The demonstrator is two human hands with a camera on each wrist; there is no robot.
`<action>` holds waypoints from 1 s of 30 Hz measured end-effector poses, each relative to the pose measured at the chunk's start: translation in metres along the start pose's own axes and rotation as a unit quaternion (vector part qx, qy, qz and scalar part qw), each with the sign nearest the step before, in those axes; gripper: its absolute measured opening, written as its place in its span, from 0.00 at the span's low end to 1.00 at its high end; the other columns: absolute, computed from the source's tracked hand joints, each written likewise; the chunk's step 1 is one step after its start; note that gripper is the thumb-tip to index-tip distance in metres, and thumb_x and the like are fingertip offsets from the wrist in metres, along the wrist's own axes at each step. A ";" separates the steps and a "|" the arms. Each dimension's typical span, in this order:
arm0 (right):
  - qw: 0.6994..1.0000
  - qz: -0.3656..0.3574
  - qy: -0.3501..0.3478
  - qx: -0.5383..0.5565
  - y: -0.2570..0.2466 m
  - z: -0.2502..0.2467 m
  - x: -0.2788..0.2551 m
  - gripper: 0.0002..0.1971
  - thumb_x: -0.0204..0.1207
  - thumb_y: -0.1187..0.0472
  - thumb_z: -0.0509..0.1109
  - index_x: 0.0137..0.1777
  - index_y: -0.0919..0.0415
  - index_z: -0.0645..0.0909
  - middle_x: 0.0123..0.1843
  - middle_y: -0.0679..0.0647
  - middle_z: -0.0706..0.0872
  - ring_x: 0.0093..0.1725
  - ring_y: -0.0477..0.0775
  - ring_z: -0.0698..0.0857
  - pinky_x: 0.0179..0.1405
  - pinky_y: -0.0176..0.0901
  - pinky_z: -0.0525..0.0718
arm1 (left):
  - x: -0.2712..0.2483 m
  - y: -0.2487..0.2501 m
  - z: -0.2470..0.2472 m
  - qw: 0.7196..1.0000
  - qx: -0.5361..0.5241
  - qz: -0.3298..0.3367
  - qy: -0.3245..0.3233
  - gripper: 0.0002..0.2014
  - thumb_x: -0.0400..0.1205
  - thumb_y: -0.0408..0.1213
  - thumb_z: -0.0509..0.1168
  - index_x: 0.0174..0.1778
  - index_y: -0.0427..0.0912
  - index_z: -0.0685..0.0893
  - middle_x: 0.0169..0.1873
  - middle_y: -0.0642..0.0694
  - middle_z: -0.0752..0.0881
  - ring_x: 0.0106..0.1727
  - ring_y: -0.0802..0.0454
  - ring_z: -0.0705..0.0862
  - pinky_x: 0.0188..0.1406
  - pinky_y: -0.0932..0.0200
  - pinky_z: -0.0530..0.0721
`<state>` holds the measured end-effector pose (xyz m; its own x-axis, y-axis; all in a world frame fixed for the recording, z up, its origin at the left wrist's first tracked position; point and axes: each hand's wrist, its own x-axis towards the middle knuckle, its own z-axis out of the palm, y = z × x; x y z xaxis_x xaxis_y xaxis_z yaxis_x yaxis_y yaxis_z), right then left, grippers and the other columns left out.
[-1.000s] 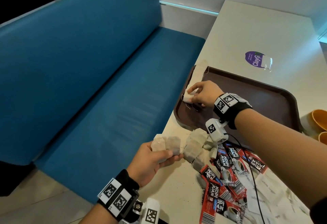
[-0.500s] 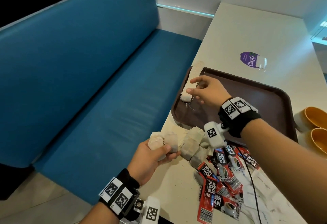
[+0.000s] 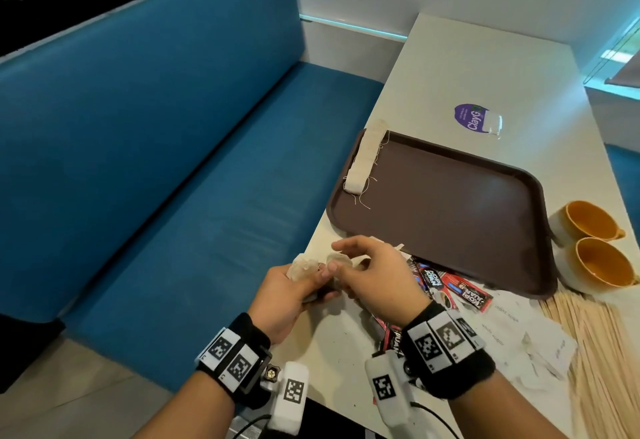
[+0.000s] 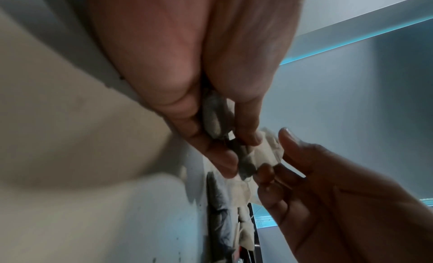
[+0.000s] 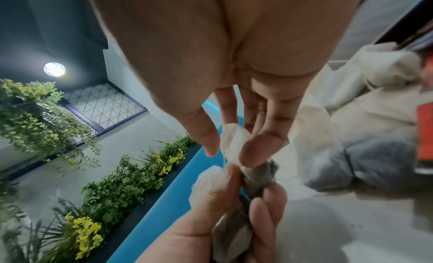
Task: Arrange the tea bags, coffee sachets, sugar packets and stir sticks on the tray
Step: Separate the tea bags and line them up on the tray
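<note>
Head view showed the left hand [image 3: 287,295] gripping a small bunch of tea bags [image 3: 304,267] off the table's near-left edge. The right hand [image 3: 375,274], touching them from 3 o'clock, pinched one tea bag [image 5: 234,143]. The tray [image 3: 450,217] with its row of tea bags [image 3: 367,158] lay toward 1 o'clock, nearer the right hand.

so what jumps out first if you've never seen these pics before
Most striking are the two hands meeting at the table's near edge: the left hand holds a clutch of tea bags while the right hand pinches one from it. Behind them lies a brown tray with a neat row of tea bags along its left rim. Red coffee sachets lie scattered on the table just in front of the tray, and a long blue bench fills the left.
</note>
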<state>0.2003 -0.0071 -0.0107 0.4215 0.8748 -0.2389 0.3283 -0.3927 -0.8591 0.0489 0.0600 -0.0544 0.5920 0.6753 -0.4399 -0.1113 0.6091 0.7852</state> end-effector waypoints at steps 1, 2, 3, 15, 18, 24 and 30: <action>1.000 -0.001 0.005 0.010 0.000 0.001 -0.002 0.08 0.78 0.57 0.77 0.56 0.48 0.89 0.46 0.45 0.91 0.27 0.42 0.82 0.32 0.35 0.79 | -0.001 0.000 0.000 1.000 0.006 -0.003 -0.002 0.14 0.79 0.35 0.75 0.54 0.28 0.92 0.50 0.28 0.92 0.44 0.43 0.91 0.46 0.57 0.90; 1.000 -0.003 0.008 0.013 0.001 0.001 -0.003 0.05 0.78 0.58 0.77 0.52 0.50 0.90 0.42 0.46 0.91 0.26 0.41 0.82 0.32 0.35 0.79 | -0.001 0.000 0.000 1.000 0.013 -0.007 -0.001 0.14 0.77 0.36 0.75 0.53 0.29 0.92 0.49 0.29 0.92 0.43 0.44 0.91 0.44 0.58 0.90; 1.000 -0.005 0.008 0.011 0.001 0.000 -0.004 0.03 0.79 0.59 0.76 0.49 0.51 0.91 0.38 0.45 0.91 0.26 0.41 0.82 0.32 0.35 0.79 | -0.001 0.000 -0.001 1.000 0.019 -0.012 0.001 0.14 0.77 0.37 0.76 0.52 0.31 0.93 0.49 0.30 0.92 0.41 0.45 0.91 0.41 0.59 0.89; 0.998 -0.027 0.062 0.017 -0.001 -0.033 0.013 0.08 0.83 0.63 0.74 0.52 0.50 0.94 0.45 0.50 0.92 0.36 0.46 0.91 0.41 0.41 0.88 | 0.005 0.003 -0.018 0.994 -0.058 -0.054 -0.069 0.34 0.63 0.22 0.57 0.70 0.25 0.76 0.64 0.29 0.88 0.61 0.28 0.89 0.47 0.48 0.93; 0.994 -0.061 0.090 0.028 -0.007 -0.053 0.035 0.07 0.80 0.59 0.77 0.51 0.47 0.95 0.45 0.45 0.94 0.42 0.43 0.91 0.48 0.42 0.88 | 0.006 0.000 -0.019 0.994 -0.060 -0.049 -0.076 0.32 0.67 0.19 0.57 0.72 0.26 0.74 0.66 0.29 0.87 0.64 0.26 0.87 0.53 0.44 0.93; 0.990 -0.059 0.125 0.001 -0.014 -0.078 0.098 0.03 0.79 0.57 0.78 0.48 0.48 0.93 0.43 0.42 0.94 0.45 0.41 0.90 0.53 0.38 0.84 | 0.006 -0.002 -0.022 0.991 -0.086 -0.054 -0.084 0.19 0.86 0.13 0.53 0.72 0.25 0.76 0.67 0.30 0.87 0.66 0.28 0.87 0.56 0.48 0.92; 0.992 0.037 -0.073 -0.094 -0.011 -0.073 0.144 0.02 0.79 0.62 0.79 0.47 0.60 0.90 0.41 0.58 0.92 0.38 0.57 0.90 0.43 0.51 0.92 | 0.008 -0.003 -0.018 0.997 -0.055 -0.034 -0.039 0.13 0.86 0.20 0.62 0.67 0.23 0.81 0.62 0.24 0.87 0.63 0.29 0.89 0.56 0.54 0.92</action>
<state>0.3186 0.1023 -0.0024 0.3281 0.8682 -0.3723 0.4585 -0.4909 -0.7408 0.0398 0.0704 -0.0681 0.6610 0.5988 -0.4523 -0.1522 0.6972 0.7006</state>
